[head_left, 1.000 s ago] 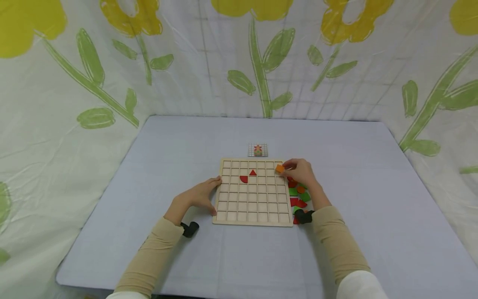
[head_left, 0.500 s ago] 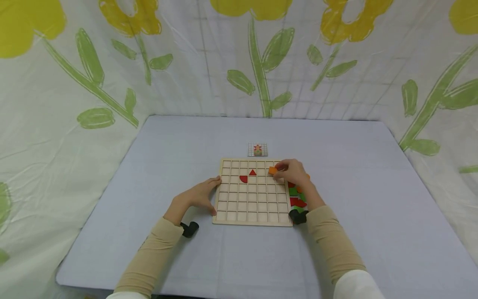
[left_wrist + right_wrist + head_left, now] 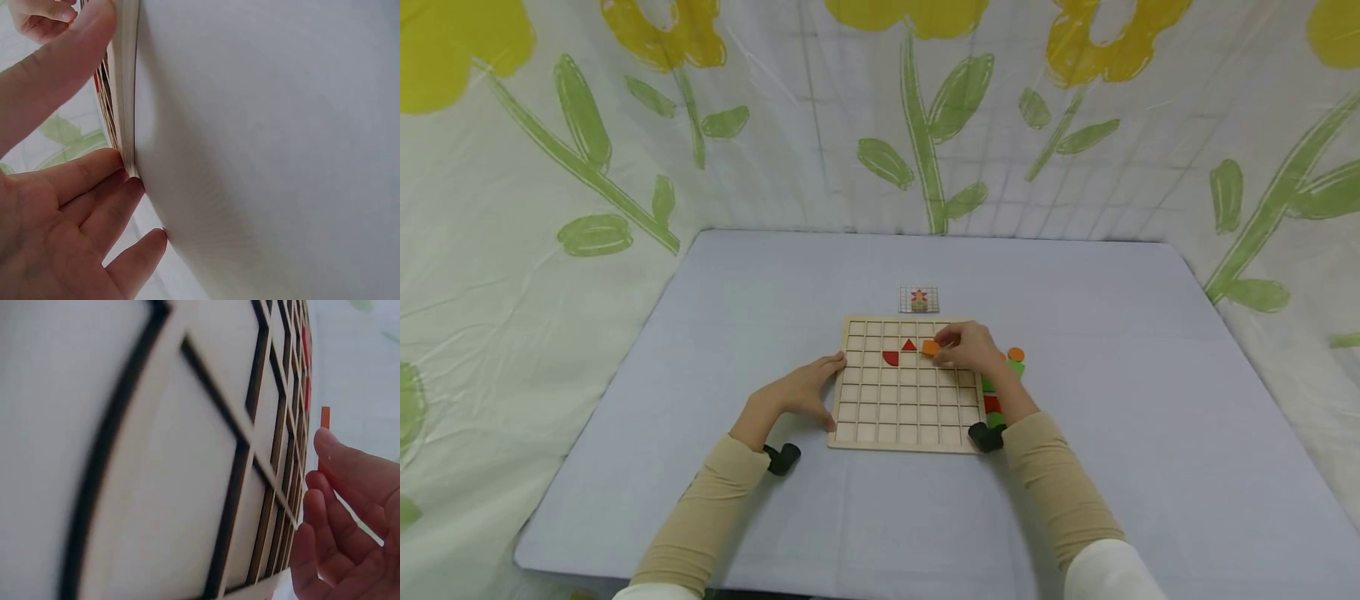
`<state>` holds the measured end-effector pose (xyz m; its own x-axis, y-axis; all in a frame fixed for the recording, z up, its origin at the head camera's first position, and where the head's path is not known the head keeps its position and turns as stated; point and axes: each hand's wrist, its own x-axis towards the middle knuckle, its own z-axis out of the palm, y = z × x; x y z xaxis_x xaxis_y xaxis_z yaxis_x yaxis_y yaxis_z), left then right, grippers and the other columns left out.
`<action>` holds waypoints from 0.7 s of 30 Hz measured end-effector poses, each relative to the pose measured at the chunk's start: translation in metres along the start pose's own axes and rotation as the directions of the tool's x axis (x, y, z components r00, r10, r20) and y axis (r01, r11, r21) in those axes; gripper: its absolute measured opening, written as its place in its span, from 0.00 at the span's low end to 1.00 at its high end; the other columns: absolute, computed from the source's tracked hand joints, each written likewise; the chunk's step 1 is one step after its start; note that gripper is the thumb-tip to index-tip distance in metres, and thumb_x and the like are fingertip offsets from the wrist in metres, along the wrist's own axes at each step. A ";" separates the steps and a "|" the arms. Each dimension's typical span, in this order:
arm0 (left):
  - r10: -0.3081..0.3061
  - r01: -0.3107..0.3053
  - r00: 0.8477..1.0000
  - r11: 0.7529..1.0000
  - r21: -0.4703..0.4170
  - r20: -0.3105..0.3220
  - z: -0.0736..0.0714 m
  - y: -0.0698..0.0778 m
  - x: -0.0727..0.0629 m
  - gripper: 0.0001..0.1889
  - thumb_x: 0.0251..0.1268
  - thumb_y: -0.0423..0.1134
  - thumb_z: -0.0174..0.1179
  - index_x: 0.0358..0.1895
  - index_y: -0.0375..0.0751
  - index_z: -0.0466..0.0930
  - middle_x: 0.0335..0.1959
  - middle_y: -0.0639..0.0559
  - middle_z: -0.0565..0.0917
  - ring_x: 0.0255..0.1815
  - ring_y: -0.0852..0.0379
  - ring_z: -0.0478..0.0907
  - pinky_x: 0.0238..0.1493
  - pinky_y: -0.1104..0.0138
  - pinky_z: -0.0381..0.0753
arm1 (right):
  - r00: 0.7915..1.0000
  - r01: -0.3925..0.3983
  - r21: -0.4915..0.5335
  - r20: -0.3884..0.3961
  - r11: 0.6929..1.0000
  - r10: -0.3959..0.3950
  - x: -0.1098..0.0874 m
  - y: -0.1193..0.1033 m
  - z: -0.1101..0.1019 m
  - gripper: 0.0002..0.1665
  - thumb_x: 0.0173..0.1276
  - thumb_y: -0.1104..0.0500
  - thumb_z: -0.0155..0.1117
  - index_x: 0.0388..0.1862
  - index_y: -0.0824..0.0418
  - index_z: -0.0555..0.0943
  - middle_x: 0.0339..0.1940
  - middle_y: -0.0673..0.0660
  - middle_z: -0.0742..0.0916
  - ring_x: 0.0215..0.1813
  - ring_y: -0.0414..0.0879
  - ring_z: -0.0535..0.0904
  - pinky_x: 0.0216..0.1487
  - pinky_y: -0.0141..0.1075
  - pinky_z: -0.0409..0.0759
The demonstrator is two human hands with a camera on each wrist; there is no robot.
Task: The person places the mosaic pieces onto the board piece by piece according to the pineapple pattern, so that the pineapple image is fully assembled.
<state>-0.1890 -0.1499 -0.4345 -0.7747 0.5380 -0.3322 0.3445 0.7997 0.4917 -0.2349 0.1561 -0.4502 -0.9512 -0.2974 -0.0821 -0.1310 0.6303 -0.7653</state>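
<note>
A wooden grid board lies on the table. In its upper part are a red triangle and a red quarter-circle. Over the board, right of the triangle, an orange square tile is pinched between thumb and fingers of my right hand; the right wrist view shows the tile edge-on, above the grid. At the board's left edge rests my left hand, thumb and fingers spread. The left wrist view has its fingertips touching the board's side.
Beyond the board lies a small pattern card with a printed figure on a grid. Along the board's right side are loose red, green and orange pieces, among them an orange disc, partly hidden by the right forearm. A flower-painted curtain hangs behind the table.
My right hand has carried the orange tile leftward across the board from its upper right corner, closer to the red triangle. The left hand has stayed at the board's edge.
</note>
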 end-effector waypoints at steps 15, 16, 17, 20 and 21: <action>0.000 0.000 1.000 1.000 -0.003 0.014 -0.002 0.005 -0.001 0.54 0.44 0.38 0.77 0.73 0.26 0.54 0.77 0.36 0.51 0.76 0.39 0.49 0.72 0.50 0.55 | 0.998 0.049 -0.087 0.054 0.995 -0.044 0.005 -0.016 0.015 0.16 0.59 0.62 0.74 0.45 0.67 0.84 0.41 0.59 0.87 0.45 0.54 0.82 0.47 0.44 0.81; 0.000 0.000 1.000 1.000 -0.001 0.015 -0.003 0.005 -0.001 0.54 0.44 0.38 0.77 0.73 0.26 0.53 0.77 0.36 0.51 0.76 0.39 0.49 0.73 0.50 0.55 | 0.997 0.051 -0.090 0.060 0.995 -0.046 0.005 -0.017 0.016 0.16 0.59 0.62 0.73 0.46 0.67 0.84 0.41 0.60 0.87 0.46 0.54 0.82 0.48 0.44 0.81; -0.001 0.001 1.000 1.000 0.000 0.015 -0.003 0.005 -0.001 0.54 0.44 0.38 0.77 0.73 0.26 0.53 0.77 0.36 0.51 0.76 0.39 0.49 0.73 0.50 0.55 | 0.997 0.052 -0.090 0.065 0.995 -0.046 0.005 -0.018 0.016 0.17 0.59 0.62 0.73 0.46 0.67 0.84 0.42 0.60 0.87 0.46 0.54 0.82 0.48 0.44 0.81; -0.004 0.004 1.000 1.000 0.002 0.017 -0.003 0.004 -0.001 0.54 0.44 0.38 0.77 0.73 0.26 0.53 0.77 0.36 0.50 0.76 0.39 0.49 0.73 0.50 0.55 | 0.996 0.045 -0.090 0.080 0.995 -0.038 0.006 -0.020 0.017 0.18 0.59 0.62 0.74 0.47 0.67 0.84 0.42 0.60 0.87 0.47 0.54 0.81 0.49 0.44 0.81; -0.005 0.005 1.000 1.000 0.000 0.018 -0.003 0.004 -0.001 0.54 0.44 0.38 0.77 0.73 0.26 0.53 0.77 0.36 0.50 0.76 0.39 0.49 0.73 0.50 0.55 | 0.996 0.039 -0.094 0.084 0.995 -0.032 0.006 -0.021 0.017 0.18 0.59 0.62 0.74 0.47 0.67 0.84 0.42 0.59 0.87 0.47 0.54 0.81 0.49 0.44 0.81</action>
<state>-0.1880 -0.1482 -0.4297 -0.7671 0.5384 -0.3489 0.3405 0.8026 0.4898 -0.2335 0.1289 -0.4456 -0.9197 -0.3765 -0.1114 -0.1941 0.6826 -0.7045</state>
